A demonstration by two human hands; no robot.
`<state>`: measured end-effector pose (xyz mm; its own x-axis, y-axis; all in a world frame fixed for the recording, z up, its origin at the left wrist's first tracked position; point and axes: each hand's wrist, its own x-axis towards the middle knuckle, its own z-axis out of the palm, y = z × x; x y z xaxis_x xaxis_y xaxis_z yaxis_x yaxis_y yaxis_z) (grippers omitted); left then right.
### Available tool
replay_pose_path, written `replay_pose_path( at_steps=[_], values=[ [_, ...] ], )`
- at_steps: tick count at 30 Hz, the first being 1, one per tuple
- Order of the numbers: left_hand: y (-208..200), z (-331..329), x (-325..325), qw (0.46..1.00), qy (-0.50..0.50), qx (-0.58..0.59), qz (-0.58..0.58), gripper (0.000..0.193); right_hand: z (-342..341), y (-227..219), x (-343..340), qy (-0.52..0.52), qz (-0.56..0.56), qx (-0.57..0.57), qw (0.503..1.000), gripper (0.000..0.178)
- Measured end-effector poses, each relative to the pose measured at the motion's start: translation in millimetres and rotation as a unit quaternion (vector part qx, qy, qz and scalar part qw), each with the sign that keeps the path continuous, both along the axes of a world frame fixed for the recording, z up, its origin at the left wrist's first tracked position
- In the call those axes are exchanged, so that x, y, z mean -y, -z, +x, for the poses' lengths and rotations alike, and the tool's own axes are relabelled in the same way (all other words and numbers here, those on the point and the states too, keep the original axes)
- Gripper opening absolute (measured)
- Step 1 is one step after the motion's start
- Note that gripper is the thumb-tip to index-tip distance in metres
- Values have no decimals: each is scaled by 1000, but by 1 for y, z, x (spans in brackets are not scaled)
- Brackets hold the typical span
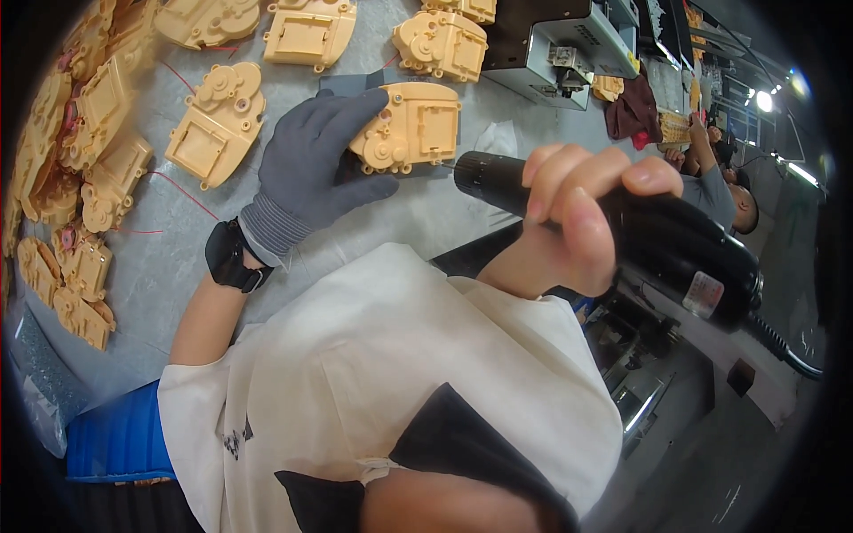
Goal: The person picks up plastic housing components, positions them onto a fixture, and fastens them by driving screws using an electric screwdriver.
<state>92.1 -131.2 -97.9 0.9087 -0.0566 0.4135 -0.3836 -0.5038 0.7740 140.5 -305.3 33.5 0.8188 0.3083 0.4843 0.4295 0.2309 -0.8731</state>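
My left hand, in a grey glove, grips a yellow plastic housing from its left side. The housing has a square recess and small screw lugs, and it rests over a dark grey block. In my bare right hand is a black electric screwdriver, fingers wrapped round its body. The driver lies nearly level, and its thin bit points left at the housing's lower right corner. Whether the bit touches a screw there is too small to tell.
More yellow housings lie on the grey table, with a heap of them at left, some trailing red wires. A metal-cased machine stands at far right. A blue bin sits lower left. Another person works at right.
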Motion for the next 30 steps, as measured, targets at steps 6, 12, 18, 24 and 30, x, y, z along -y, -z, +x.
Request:
replay_pose_path(
  at_steps=[6,12,18,24,30],
  values=[
    [3,-1,1,1000,-9,1,11,74,1,0,0,-17,-19,0,1000,38],
    [5,-2,-1,1000,-6,-1,-1,71,4,5,-2,-46,-50,10,998,39],
    [9,1,-4,1000,-11,-14,6,70,4,10,-5,-31,-45,-3,998,38],
    [-16,2,1,998,-14,-36,41,77,3,9,4,8,10,-17,1000,36],
    [-51,29,9,950,-4,-297,-100,74,27,-3,66,167,265,-84,946,32]
  ],
)
